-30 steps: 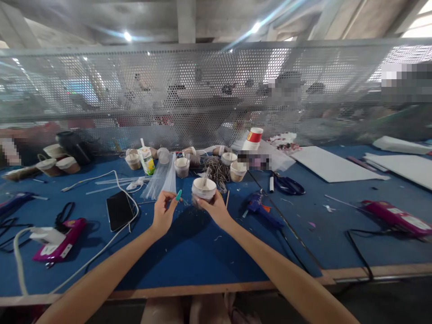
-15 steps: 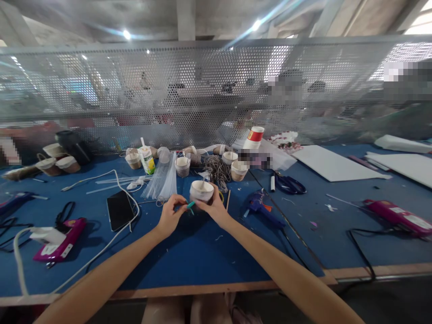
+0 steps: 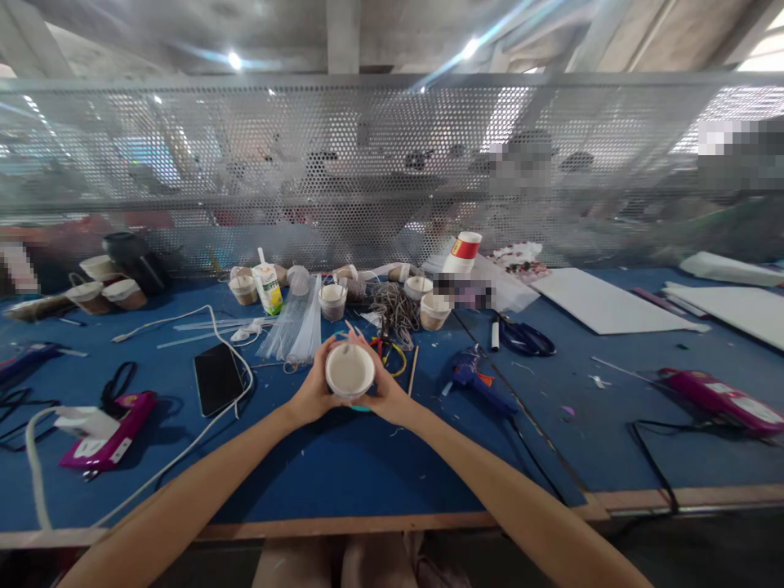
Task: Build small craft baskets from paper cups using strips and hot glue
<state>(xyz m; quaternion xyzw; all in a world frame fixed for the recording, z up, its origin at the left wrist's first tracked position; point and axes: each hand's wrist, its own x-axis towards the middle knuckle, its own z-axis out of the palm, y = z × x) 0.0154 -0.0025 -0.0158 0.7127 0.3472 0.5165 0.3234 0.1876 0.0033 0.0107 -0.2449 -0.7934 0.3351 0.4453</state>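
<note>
1. Between the two hands, above the near middle of the blue table (image 3: 343,457): a small white-rimmed cup (image 3: 349,370), its mouth tipped toward the camera. The left hand (image 3: 314,390) wraps its left wall with curled fingers; the right hand (image 3: 385,390) clasps the right wall in the same way. Both are closed on the cup.
2. Under the cup, at the right hand's fingertips: a teal sliver (image 3: 361,407), mostly hidden; possibly a small stick or cap.
3. Just beyond the cup: a tangle of brown twine (image 3: 395,309), a red-and-yellow wire loop (image 3: 392,353) and a sheaf of clear plastic strips (image 3: 297,327).
4. Left of the hands: a black phone (image 3: 217,378), screen dark, with a white cable (image 3: 202,314) curving round it.
5. Back row: a green-and-white drink carton (image 3: 268,287), print too small to read; a red-and-white paper cup stack (image 3: 462,251), logo illegible; more small cups (image 3: 434,310).
6. Right of the hands: a blue glue gun (image 3: 474,377), black-handled scissors (image 3: 527,336), a white board (image 3: 603,298).
7. Outer edges: a magenta tool (image 3: 723,396) far right, label unreadable; another magenta tool (image 3: 107,429) far left.
8. Behind the table: a perforated metal screen (image 3: 392,163); what lies behind it is blurred.
</note>
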